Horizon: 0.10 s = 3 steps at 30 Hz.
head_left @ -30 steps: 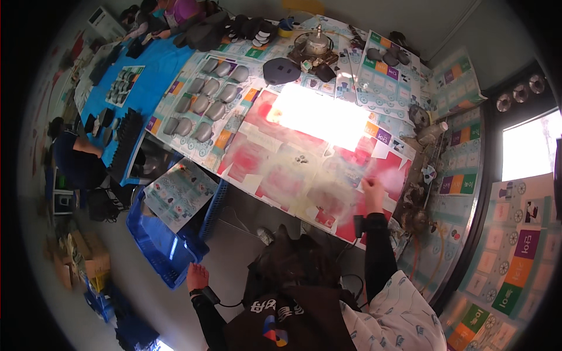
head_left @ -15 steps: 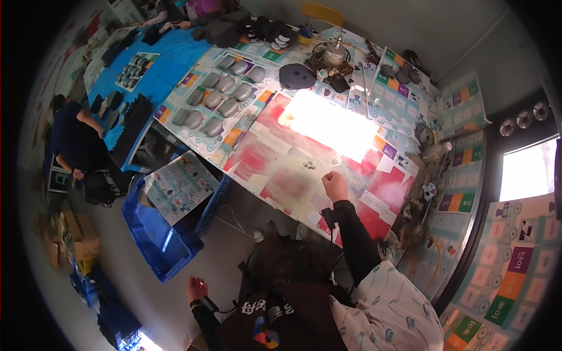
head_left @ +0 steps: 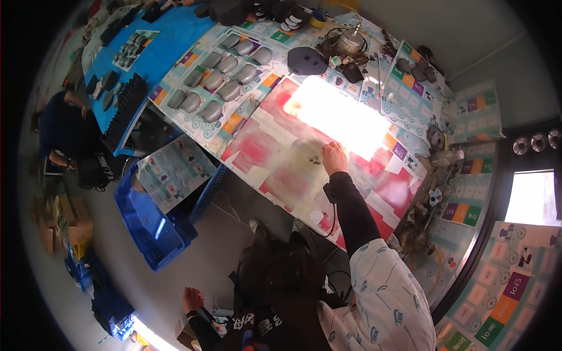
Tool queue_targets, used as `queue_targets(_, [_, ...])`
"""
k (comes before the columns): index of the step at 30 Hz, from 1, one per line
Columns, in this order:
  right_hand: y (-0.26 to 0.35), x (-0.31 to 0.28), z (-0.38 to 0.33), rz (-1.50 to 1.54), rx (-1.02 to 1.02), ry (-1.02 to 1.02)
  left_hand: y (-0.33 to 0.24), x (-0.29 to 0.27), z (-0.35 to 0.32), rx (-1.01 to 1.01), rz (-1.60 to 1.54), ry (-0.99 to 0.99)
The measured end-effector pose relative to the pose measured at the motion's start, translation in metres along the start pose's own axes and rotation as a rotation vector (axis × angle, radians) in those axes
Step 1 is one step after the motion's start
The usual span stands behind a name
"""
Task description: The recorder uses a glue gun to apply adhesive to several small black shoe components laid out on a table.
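Right hand (head_left: 333, 158) touching small dark parts (head_left: 315, 158) on table (head_left: 275, 175)

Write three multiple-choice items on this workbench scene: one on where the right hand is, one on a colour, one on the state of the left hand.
1. Where is the right hand?
A. On the red and white sheet on the table
B. Inside the crate on the floor
C. On the grey oval pieces

2. What colour is the crate on the floor beside the table?
A. Yellow
B. Blue
C. White

3. What is the left hand doing?
A. Pressing on the table
B. Lifting a grey oval piece
C. Hanging low by the floor, away from the table

Key: 1 A, the hand rests on the sheet by some small dark bits. 2 B, its walls are plainly blue. 3 C, it shows near the lower edge, off the table.
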State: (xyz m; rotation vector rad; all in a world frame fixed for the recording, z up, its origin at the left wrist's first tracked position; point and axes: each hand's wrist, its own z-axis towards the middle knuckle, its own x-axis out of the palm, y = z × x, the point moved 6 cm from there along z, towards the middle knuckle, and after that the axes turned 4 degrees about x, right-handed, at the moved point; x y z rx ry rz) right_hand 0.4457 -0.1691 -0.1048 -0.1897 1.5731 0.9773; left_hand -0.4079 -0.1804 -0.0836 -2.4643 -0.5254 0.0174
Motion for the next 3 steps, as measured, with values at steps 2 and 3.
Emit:
queue_targets(2, [-0.002, 0.01, 0.004, -0.038, -0.015, 0.019, 0.002, -0.005, -0.001, -0.023, -0.036, -0.058])
queue_targets(3, [-0.004, 0.015, 0.004, -0.076, -0.031, 0.033, 0.005, -0.006, -0.002, -0.026, -0.038, -0.065])
